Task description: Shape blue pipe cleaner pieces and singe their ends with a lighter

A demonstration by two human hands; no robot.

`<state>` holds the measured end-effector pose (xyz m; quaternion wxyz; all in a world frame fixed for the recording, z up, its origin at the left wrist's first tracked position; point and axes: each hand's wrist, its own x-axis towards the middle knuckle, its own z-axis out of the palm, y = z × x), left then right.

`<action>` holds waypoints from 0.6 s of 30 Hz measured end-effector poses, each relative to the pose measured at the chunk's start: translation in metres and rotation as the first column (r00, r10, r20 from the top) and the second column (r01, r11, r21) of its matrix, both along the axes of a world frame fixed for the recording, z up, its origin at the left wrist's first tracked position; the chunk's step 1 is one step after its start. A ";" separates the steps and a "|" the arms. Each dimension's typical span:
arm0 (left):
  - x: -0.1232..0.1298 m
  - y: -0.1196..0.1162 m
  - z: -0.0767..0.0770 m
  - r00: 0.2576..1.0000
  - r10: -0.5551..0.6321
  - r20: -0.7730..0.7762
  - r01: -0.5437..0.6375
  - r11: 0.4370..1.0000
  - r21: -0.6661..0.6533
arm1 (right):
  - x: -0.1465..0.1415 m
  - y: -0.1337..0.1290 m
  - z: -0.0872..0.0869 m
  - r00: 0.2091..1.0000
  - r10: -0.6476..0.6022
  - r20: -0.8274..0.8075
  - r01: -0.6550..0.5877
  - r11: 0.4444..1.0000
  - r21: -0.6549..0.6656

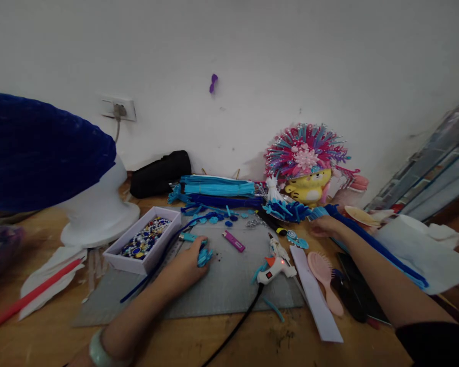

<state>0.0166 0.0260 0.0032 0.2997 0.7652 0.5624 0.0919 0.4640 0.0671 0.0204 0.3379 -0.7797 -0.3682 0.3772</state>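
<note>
My left hand (187, 262) is closed around light blue pipe-cleaner pieces (204, 257), above the grey mat (229, 290). A teal lighter (188, 237) lies just beyond it, and a purple lighter (233, 241) to its right. At the right, my right hand (326, 227) is at the near end of a bundle of blue pipe cleaners (382, 247), part of which passes behind my forearm. Its fingers are blurred, so their grip is unclear. Between the hands, a white hot glue gun (275, 270) with a lit red light rests on the mat.
A white box of beads (143, 242) stands left, beside a white mannequin head (99, 204) in a dark blue covering (42, 153). Light blue pipe cleaners (218, 186) lie along the wall. A pink hairbrush (325, 280), white strip (315, 295) and decorated headpiece (306, 153) are at right.
</note>
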 end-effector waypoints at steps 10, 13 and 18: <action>0.000 0.004 -0.004 1.000 0.013 -0.028 -0.014 0.998 -0.054 | 0.017 0.031 0.031 0.948 -0.056 0.313 0.029 0.995 0.090; 0.001 0.003 0.002 0.999 0.014 -0.036 -0.017 0.997 -0.080 | 0.019 0.048 0.036 0.913 -0.040 0.406 0.008 0.997 0.080; 0.002 0.003 0.005 0.998 0.007 -0.055 -0.013 0.994 -0.112 | 0.017 0.071 0.036 0.881 0.032 0.472 -0.048 0.999 0.023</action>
